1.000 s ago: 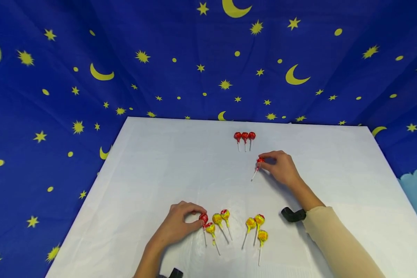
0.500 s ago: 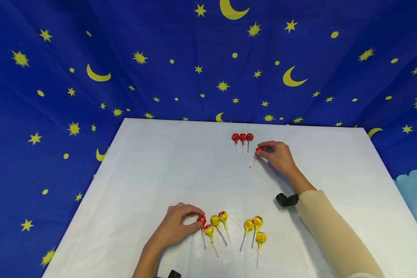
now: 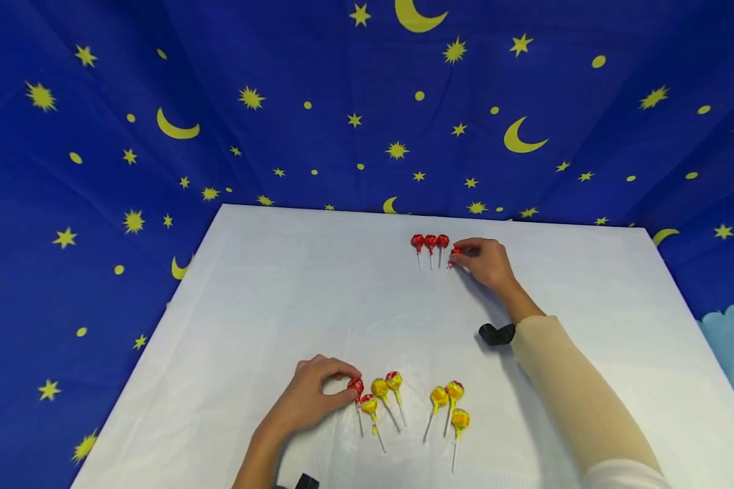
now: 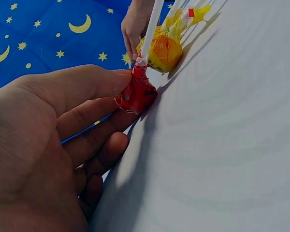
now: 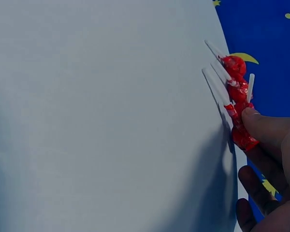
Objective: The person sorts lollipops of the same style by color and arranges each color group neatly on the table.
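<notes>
At the far side of the table, my right hand (image 3: 488,263) pinches a red lollipop (image 3: 456,252) by its head, just right of a row of three red lollipops (image 3: 431,241) whose sticks point toward me. In the right wrist view the red heads (image 5: 239,92) overlap along the table edge, and thumb and finger cover part of the held one. Near the front, my left hand (image 3: 313,397) pinches another red lollipop (image 4: 137,94) between thumb and fingers. Right beside it lies a yellow lollipop (image 3: 370,405), and two more yellow lollipops (image 3: 380,388) lie just to the right.
Farther right at the front lies a group of three yellow lollipops (image 3: 455,391). The white table (image 3: 281,285) meets a blue curtain (image 3: 318,102) with yellow moons and stars at its back edge. A black wrist device (image 3: 497,334) sits by the right sleeve.
My right hand has moved away from me with its red lollipop, up beside the row of three. The left hand stays where it was, holding its red lollipop.
</notes>
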`<action>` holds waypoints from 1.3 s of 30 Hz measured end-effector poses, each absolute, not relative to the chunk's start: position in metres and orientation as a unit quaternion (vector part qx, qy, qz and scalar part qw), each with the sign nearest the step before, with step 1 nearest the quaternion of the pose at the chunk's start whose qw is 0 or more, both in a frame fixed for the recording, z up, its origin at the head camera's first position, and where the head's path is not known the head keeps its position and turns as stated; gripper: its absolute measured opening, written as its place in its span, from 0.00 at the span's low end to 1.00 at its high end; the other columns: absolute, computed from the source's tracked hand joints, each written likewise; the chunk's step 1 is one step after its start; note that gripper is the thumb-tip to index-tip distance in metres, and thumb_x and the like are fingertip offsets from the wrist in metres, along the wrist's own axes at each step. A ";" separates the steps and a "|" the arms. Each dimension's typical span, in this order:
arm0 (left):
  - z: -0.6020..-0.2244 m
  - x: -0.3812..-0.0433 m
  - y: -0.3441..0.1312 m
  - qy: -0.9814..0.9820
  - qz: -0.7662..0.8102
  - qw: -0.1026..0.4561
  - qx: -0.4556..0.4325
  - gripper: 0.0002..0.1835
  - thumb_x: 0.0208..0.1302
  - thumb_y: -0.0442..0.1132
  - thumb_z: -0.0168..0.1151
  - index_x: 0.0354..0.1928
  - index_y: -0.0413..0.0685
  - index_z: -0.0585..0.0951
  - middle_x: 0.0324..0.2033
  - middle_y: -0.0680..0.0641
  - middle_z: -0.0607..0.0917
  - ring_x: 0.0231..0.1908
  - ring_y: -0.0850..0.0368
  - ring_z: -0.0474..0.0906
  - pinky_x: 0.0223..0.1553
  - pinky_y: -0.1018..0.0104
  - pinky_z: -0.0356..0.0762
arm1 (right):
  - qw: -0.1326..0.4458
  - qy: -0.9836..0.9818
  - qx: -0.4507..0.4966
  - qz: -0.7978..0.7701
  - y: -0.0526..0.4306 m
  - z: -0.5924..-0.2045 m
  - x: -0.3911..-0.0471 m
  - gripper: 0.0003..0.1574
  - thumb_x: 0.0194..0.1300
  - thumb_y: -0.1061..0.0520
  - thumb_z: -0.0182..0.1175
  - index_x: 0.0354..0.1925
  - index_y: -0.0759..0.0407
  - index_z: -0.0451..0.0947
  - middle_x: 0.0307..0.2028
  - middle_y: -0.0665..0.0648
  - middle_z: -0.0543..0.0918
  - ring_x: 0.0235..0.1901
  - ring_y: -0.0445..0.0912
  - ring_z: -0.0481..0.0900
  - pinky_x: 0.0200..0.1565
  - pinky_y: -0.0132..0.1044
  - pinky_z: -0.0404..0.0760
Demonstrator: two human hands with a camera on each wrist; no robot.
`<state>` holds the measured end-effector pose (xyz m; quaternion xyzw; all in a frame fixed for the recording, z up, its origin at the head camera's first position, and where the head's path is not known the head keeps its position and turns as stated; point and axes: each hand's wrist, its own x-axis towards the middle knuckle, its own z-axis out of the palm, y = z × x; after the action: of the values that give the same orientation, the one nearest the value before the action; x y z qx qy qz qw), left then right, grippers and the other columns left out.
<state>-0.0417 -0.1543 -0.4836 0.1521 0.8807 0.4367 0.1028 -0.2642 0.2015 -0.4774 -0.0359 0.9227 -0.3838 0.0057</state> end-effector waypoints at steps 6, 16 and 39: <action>-0.484 -0.042 -0.154 0.880 0.437 0.102 0.151 0.11 0.59 0.48 0.69 0.44 0.67 0.84 0.36 0.70 0.80 0.39 0.64 0.72 0.50 0.51 0.56 | 0.011 0.925 -0.023 -0.378 0.197 -0.478 -0.272 0.20 0.60 0.52 0.68 0.49 0.59 0.83 0.46 0.61 0.81 0.47 0.54 0.74 0.51 0.51 0.70; -0.484 -0.042 -0.155 0.881 0.437 0.102 0.151 0.10 0.59 0.50 0.68 0.44 0.68 0.84 0.36 0.70 0.80 0.38 0.64 0.72 0.49 0.52 0.56 | 0.004 0.927 -0.022 -0.376 0.195 -0.479 -0.279 0.18 0.61 0.54 0.67 0.49 0.58 0.83 0.47 0.61 0.81 0.47 0.54 0.74 0.50 0.51 0.69; -0.486 -0.042 -0.154 0.878 0.443 0.095 0.153 0.10 0.59 0.48 0.69 0.43 0.67 0.84 0.34 0.67 0.79 0.36 0.63 0.71 0.48 0.52 0.55 | -0.002 0.927 -0.017 -0.376 0.194 -0.479 -0.282 0.18 0.62 0.56 0.66 0.50 0.59 0.82 0.47 0.61 0.81 0.46 0.54 0.74 0.52 0.51 0.70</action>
<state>-0.0415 -0.1543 -0.4856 0.1534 0.8780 0.4434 0.0949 -0.2818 0.1944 -0.4786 -0.0169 0.9267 -0.3755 -0.0025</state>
